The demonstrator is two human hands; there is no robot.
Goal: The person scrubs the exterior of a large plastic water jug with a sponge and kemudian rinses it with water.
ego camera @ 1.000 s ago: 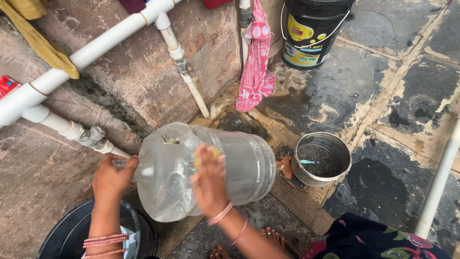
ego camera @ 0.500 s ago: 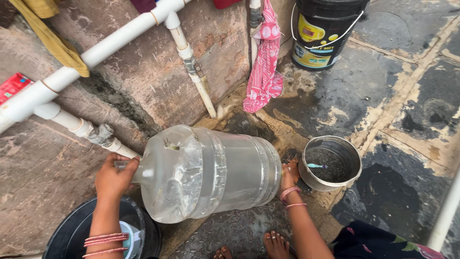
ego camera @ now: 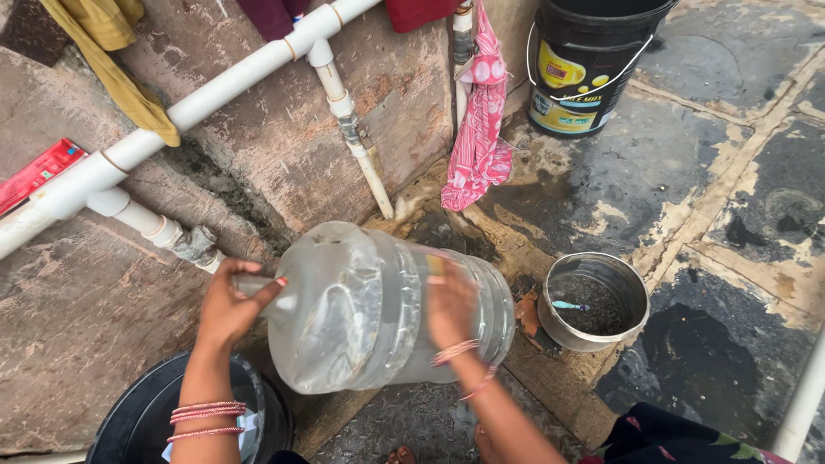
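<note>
Head view: sideways clear jug [ego camera: 378, 309], neck within left hand [ego camera: 230, 308] grip, right hand [ego camera: 451, 302] spread flat on side.

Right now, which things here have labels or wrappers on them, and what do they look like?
Black bucket: top right on the wet stone floor, round, with a yellow, white and blue label.
Red packet: far left on the stone ledge beside the white pipe, flat and rectangular.
Clear water jug: held in both hands, no label visible.

My clear, colourless jug [ego camera: 387, 314] lies below the white pipe [ego camera: 198, 107]. Right of that pipe hang a pink patterned cloth [ego camera: 479, 129] and a black bucket [ego camera: 593, 64] with a yellow label; left, mustard-yellow cloth [ego camera: 116, 60].
</note>
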